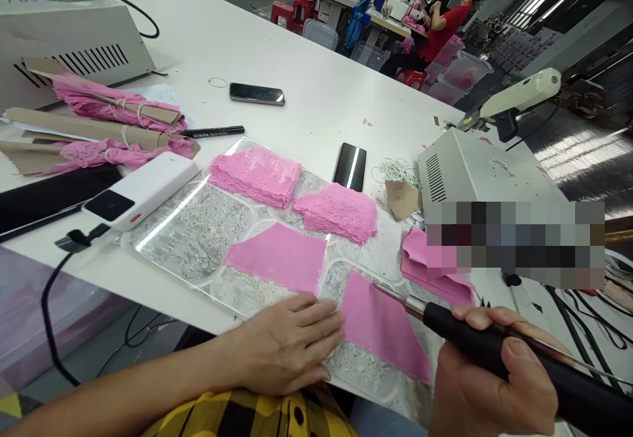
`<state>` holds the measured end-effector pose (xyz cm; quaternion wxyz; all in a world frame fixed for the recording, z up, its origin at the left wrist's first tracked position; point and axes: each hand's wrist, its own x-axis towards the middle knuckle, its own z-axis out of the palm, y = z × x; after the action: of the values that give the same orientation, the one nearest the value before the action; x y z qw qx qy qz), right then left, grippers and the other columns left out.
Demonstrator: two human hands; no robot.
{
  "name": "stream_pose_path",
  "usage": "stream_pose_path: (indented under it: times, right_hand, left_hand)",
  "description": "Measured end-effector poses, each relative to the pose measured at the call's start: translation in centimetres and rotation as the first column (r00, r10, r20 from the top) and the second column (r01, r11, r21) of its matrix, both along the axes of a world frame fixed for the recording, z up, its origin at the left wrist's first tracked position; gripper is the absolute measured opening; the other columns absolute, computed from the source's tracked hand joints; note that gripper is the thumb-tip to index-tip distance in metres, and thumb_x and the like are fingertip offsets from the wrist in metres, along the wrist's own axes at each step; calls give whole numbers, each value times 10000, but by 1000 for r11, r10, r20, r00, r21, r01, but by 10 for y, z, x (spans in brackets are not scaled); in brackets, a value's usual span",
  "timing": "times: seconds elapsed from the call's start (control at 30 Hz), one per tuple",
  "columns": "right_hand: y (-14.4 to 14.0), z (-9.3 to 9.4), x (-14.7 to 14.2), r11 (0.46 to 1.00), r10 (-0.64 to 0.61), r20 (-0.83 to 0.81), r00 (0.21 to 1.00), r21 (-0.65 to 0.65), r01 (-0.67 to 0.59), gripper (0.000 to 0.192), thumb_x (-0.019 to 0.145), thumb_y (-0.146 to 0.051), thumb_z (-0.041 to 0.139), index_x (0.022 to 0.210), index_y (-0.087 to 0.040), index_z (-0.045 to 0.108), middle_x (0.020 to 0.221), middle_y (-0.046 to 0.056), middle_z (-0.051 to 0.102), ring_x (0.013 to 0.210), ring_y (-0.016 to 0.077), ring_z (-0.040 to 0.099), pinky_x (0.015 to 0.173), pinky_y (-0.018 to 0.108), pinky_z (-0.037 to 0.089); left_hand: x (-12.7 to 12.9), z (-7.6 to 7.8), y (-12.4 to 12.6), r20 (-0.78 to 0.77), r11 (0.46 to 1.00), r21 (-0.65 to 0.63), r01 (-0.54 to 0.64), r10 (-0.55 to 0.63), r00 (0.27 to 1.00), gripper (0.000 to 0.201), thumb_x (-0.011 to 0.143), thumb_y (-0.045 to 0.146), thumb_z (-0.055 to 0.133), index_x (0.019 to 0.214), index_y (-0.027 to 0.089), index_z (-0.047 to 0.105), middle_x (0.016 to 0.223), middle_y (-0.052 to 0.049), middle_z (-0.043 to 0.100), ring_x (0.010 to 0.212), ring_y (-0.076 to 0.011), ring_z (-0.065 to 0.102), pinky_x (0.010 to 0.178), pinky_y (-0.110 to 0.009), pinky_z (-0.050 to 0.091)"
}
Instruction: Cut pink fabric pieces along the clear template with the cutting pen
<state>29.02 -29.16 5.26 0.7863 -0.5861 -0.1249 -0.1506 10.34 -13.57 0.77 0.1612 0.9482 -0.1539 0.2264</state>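
Nearest me, my left hand (289, 341) lay flat, fingers spread and pressed down on the near edge of the clear plate (168, 239), touching the left corner of the pink fabric piece (380, 328). My right hand (494, 384) was wrapped tight around the black handle of the heat tool (475, 345), whose long axis ran from lower right up to the left, its metal tip resting at the fabric piece's upper edge. That piece lay between my two hands, just left of the right hand, so the tool hand was the nearer to the edge where the tip sat. Beyond it, a second pink piece (277, 259) sat on the plate, then two lace stacks (257, 176) further back. On the desk (306, 55) behind them lay a dark phone (350, 165), a pen (212, 132) and another phone (256, 93).
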Motion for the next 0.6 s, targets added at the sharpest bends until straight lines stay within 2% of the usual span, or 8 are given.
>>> stream_pose_path:
  times: [0.2,0.37,0.6]
  right_hand:
    - [8,0,-4,999,7,63,998,-39,-4,155,541,-215,505,693,-184,505,660,-19,521,501,111,472,491,312,473]
    - [7,2,-3,998,1,33,999,-64,2,150,530,-210,505,678,-195,486,637,-28,513,505,117,476,499,317,475]
    - [12,1,-8,999,42,-1,999,-4,-42,159,502,-220,483,659,-193,476,611,-25,493,481,107,445,458,291,449]
  left_hand:
    - [0,0,1,7,1000,2,14,-14,1000,377,971,385,550,1176,85,651,1230,-126,680,1194,-240,581,1018,-375,445]
    - [1,0,1,17,1000,-7,20,-20,1000,376,983,377,533,1175,74,647,1218,-117,686,1190,-249,577,1005,-380,441]
    - [0,-1,2,16,999,-7,43,-43,999,377,998,371,495,1173,75,651,1242,-115,673,1185,-253,567,1011,-373,434]
